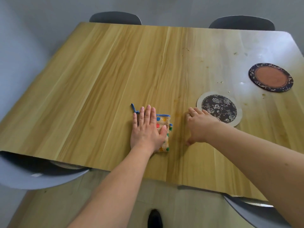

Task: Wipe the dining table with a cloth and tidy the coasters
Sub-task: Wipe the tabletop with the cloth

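My left hand [147, 129] lies flat, palm down, on a folded beige cloth [163, 129] with coloured dots and a blue hem, pressing it onto the wooden dining table [98, 79]. My right hand [199, 125] rests on the table just right of the cloth, fingers spread, its fingertips touching the near left edge of a round coaster with a dark floral centre [219, 108]. A second round coaster [270, 77], dark-rimmed with an orange centre, lies farther right and back. Small crumbs and stains [220, 82] dot the right part of the table.
Two dark chairs stand at the far side [115, 18] [241, 23]. Grey chairs sit at the near left [36, 175] and near right [251, 211]. A dark shoe [154, 218] shows on the tiled floor below the near table edge.
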Demonstrator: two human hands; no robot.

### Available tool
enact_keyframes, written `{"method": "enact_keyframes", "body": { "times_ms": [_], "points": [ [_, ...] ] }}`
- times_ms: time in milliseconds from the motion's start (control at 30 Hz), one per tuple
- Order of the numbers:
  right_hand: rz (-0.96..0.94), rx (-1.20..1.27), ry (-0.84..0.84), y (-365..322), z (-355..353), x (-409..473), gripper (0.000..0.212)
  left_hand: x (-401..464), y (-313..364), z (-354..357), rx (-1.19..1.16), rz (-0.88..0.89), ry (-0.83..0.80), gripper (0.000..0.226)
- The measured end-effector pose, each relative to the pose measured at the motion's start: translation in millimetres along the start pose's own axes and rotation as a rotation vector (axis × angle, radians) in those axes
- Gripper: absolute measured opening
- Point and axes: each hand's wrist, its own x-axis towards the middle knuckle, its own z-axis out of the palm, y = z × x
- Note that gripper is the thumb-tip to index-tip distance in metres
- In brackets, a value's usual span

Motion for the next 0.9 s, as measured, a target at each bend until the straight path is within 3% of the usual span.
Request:
{"method": "enact_keyframes", "body": {
  "times_ms": [467,900],
  "points": [
    [-0.036,0.082,-0.019,-2,41,-45,0.11,-79,-10,8,0.008,-0.021,-0.03,0.078],
    [-0.064,0.156,-0.003,4,49,-43,0.108,-94,21,10,-0.003,-0.035,-0.049,0.078]
  ]
}}
